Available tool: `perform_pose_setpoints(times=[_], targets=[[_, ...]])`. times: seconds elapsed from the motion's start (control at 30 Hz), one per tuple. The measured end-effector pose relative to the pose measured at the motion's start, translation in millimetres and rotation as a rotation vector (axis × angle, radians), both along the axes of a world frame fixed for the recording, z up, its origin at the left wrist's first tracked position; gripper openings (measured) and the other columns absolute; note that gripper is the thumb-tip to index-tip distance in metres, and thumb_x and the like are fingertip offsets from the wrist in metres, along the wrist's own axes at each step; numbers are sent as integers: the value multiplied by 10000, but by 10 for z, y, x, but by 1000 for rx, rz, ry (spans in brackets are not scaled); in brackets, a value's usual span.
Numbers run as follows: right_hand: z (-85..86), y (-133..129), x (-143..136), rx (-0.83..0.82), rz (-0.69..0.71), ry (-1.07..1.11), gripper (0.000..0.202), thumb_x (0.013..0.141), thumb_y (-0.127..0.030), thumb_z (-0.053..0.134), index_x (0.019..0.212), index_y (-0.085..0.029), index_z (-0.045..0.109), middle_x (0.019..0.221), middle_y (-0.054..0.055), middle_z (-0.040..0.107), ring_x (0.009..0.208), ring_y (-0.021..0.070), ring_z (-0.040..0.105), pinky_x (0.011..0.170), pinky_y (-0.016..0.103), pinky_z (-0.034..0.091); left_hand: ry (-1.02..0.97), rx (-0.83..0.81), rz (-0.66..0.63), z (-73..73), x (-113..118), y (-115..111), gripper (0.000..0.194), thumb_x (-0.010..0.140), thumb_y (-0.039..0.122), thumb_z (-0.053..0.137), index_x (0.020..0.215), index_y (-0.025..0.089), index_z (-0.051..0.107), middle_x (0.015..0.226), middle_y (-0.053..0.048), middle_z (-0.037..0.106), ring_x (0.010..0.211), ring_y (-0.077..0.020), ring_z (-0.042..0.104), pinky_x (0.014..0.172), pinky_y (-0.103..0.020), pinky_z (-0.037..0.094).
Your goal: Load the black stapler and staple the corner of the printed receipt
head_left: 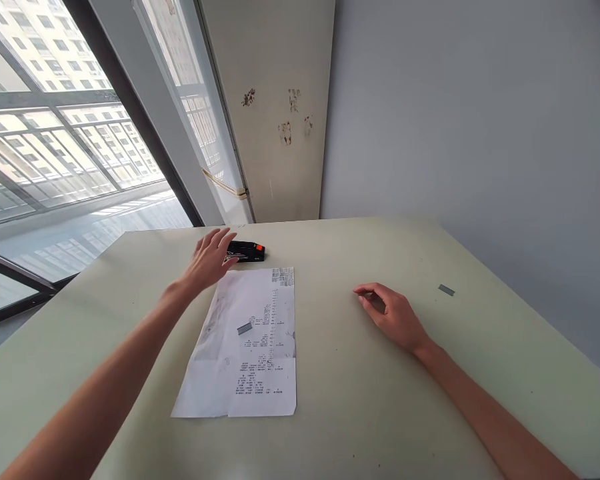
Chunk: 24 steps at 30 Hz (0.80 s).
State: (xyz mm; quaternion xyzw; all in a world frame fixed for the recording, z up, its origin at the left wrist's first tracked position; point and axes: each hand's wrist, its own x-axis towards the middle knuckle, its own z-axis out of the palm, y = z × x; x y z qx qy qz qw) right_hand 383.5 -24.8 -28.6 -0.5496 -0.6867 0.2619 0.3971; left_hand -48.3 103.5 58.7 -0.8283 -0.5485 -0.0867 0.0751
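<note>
My left hand (213, 259) reaches over the far part of the table with its fingers spread. It is at the left end of a black stapler (250, 251) with an orange patch, and covers part of it. Whether the fingers touch the stapler I cannot tell. Nearer to me lies a creased printed sheet of paper (260, 373), and a short grey staple strip (245, 329) rests on it. To the right of the paper, my right hand (393, 315) rests on the table, loosely curved, with a gap between thumb and fingers and nothing visible in it.
Another grey staple strip (447, 290) lies on the pale table (340, 413), beyond my right hand. A grey-blue wall (470, 120) borders the right side. Behind the table stands a stained beige panel (280, 167), with a large window (55, 153) at the left.
</note>
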Motion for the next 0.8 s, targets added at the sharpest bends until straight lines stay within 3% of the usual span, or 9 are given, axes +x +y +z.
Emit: perform_pose_setpoints(times=[0.13,0.27,0.37,0.5,0.63,0.73,0.8], targets=[[17,10,2,-12,-4,10,259,1007,-471,551,1083,-277,705,1139,55,754,980,231,698,854,386,589,71,-140,-31,41,-83,453,477,932,441,577,1340,197,605,1333,-142,688,1322,-360,558,1148,-514,374],[62,11,-6,-21,4,14,262,1010,-466,539,1066,-268,702,1111,61,753,948,229,691,798,373,584,74,-177,10,103,-79,505,412,940,533,525,1184,237,677,1105,-105,762,993,-326,693,957,-456,479],[76,12,-12,-9,12,13,258,1013,-459,530,1052,-269,701,1093,59,754,935,226,691,790,367,580,28,-149,45,134,-1,405,444,965,572,478,1216,254,661,1128,-97,763,926,-314,700,839,-415,499],[56,18,-11,2,29,14,260,1012,-460,527,1046,-269,700,1083,56,755,905,221,693,791,367,577,-48,-77,25,154,256,207,486,1014,566,421,1311,232,610,1231,-113,734,942,-304,702,815,-405,501],[42,23,-1,-13,2,32,290,1002,-492,540,1059,-263,708,1096,64,761,912,227,694,764,360,569,-82,-73,-110,185,740,-87,468,1042,577,422,1345,263,590,1276,-73,719,958,-257,712,836,-369,505],[66,18,2,-59,-43,71,333,998,-536,540,1060,-257,712,1098,69,770,909,229,699,696,335,551,-113,-101,-290,172,1184,-393,418,1054,547,445,1290,247,614,1184,-61,743,963,-258,716,810,-364,509],[88,17,4,-90,-69,131,371,1002,-569,527,1057,-252,711,1094,73,774,931,232,708,714,329,553,-151,-127,-342,119,1450,-606,371,1050,518,481,1254,242,624,1124,-50,754,913,-249,722,757,-354,507]])
